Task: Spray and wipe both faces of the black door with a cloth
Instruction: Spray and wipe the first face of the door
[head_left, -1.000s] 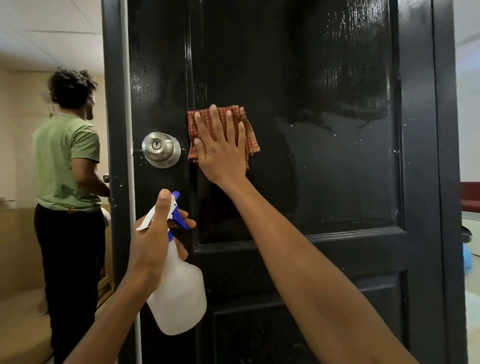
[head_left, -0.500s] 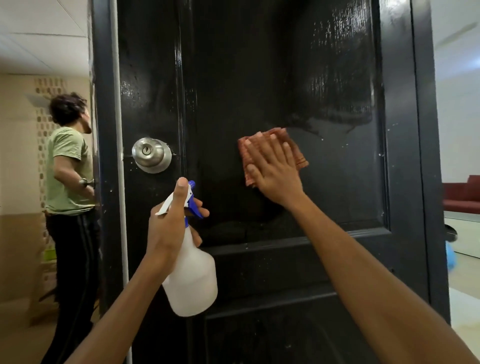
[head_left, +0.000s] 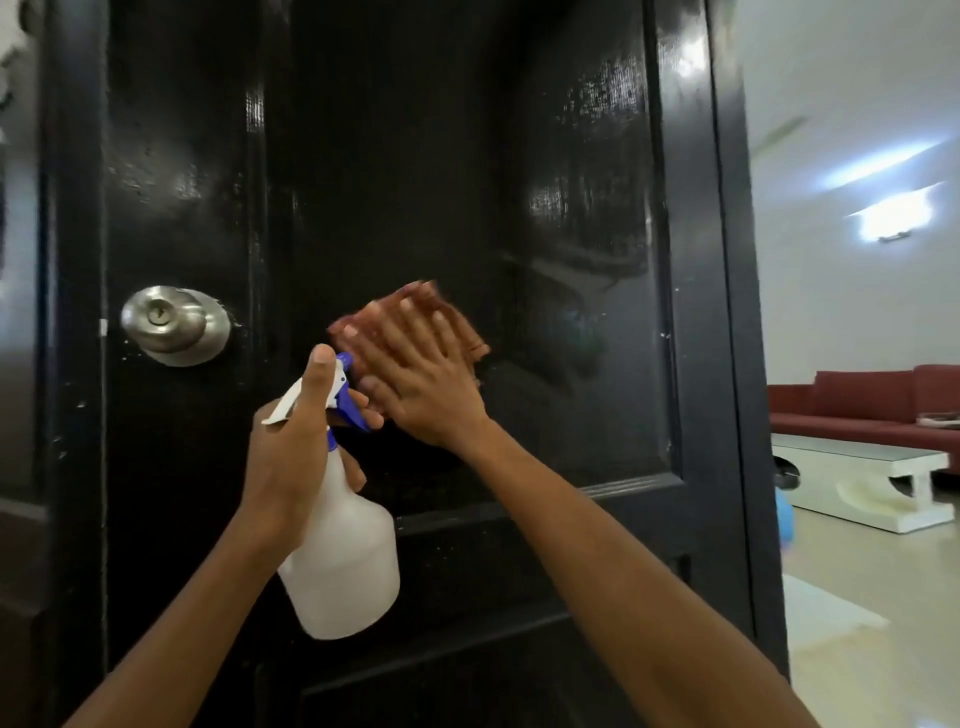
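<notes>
**Wiping the middle panel, this face still in progress**

My right hand lies flat, fingers straight and spread, pressing the reddish cloth against the black door at the middle of its upper panel, just right of the silver knob. The hand and cloth are blurred, so I judge a wiping stroke is under way. My left hand has its grip clamped round the neck of the white spray bottle, thumb up along the blue-and-white trigger head; the bottle hangs just in front of the door, below and left of the cloth.

The panel's upper right shows streaky, wet-looking sheen, and small pale specks dot the stile by the knob and the right-hand stile. So this face looks sprayed and partly wiped, not finished; the lower panels show no clear sign either way. The door's other face is out of sight, and I cannot tell whether it has been done. Beyond the door's right edge lie a red sofa and a low white table.
</notes>
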